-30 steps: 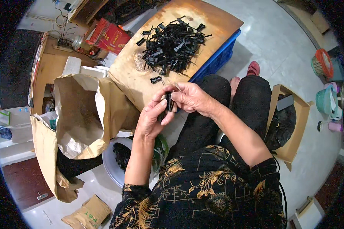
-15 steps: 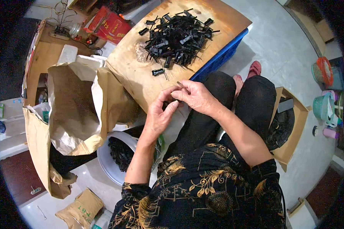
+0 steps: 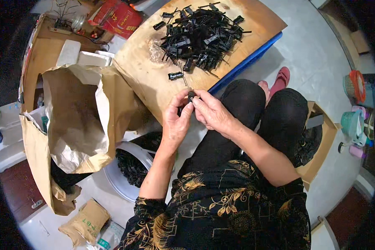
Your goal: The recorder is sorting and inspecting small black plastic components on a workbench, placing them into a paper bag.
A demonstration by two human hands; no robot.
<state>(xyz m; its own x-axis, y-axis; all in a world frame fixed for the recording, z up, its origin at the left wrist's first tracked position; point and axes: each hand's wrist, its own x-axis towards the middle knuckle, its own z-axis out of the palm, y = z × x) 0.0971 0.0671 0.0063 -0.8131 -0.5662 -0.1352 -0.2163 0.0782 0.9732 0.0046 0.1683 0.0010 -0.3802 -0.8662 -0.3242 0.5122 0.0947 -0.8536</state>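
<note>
My left hand (image 3: 177, 118) and my right hand (image 3: 213, 111) meet over the near corner of the wooden tabletop, fingertips almost touching. Between them is a small black plastic part (image 3: 191, 96), pinched by the left thumb and fingers and by the right thumb and fingertips; most of it is hidden. Just beyond lies one loose black plastic clip-like piece (image 3: 176, 76) with a thin rod near it. Farther back, a heap of similar black pieces (image 3: 200, 39), several with thin rods sticking out, covers the middle of the table (image 3: 139, 75).
To my left a large brown paper sack (image 3: 108, 121) gapes open beside a white bucket (image 3: 112, 183) of black parts. At my right sits a cardboard box (image 3: 321, 156) with black items. A red package (image 3: 118, 18) lies behind the table, crumpled clear plastic (image 3: 156, 51) on it.
My right fingertips have shifted from the thin dark piece they pinched to the black part at the left fingers, which now shows more. The whole view has shifted slightly.
</note>
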